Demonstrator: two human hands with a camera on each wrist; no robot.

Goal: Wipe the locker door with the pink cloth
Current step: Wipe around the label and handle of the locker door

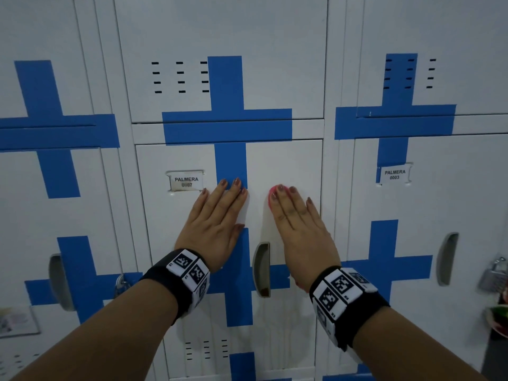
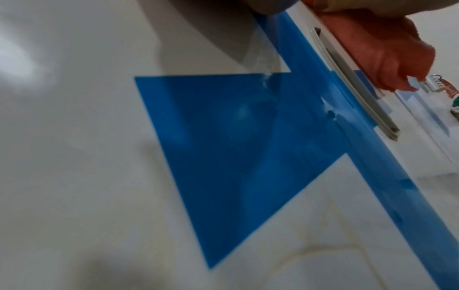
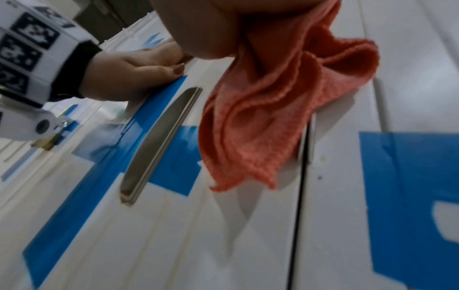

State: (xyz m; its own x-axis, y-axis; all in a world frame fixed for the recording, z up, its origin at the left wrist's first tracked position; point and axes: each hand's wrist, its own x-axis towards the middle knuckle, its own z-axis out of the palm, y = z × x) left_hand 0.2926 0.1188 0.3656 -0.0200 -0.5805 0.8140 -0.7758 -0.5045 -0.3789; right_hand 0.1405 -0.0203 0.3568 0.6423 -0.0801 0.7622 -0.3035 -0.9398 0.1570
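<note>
The white locker door [image 1: 286,166] labelled PALMERA 0007 [image 1: 186,181] fills the middle of the head view, crossed by blue stripes. My left hand [image 1: 220,213] lies flat on it with straight fingers, its fingertips on the vertical blue stripe [image 1: 231,163]. My right hand [image 1: 295,215] presses flat on the pink cloth [image 1: 272,191] against the door's right half. Most of the cloth is hidden under the palm; in the right wrist view the cloth [image 3: 268,117] hangs loose below the palm beside the recessed handle [image 3: 159,141]. The left wrist view shows the cloth [image 2: 380,51] past the handle [image 2: 352,82].
Neighbouring lockers stand on both sides, each with blue crosses. A padlock [image 1: 494,273] hangs on the right locker, another padlock [image 1: 122,284] on the left one. The right locker carries a label 0003 [image 1: 394,174]. Vent slots [image 1: 180,77] sit in the door above.
</note>
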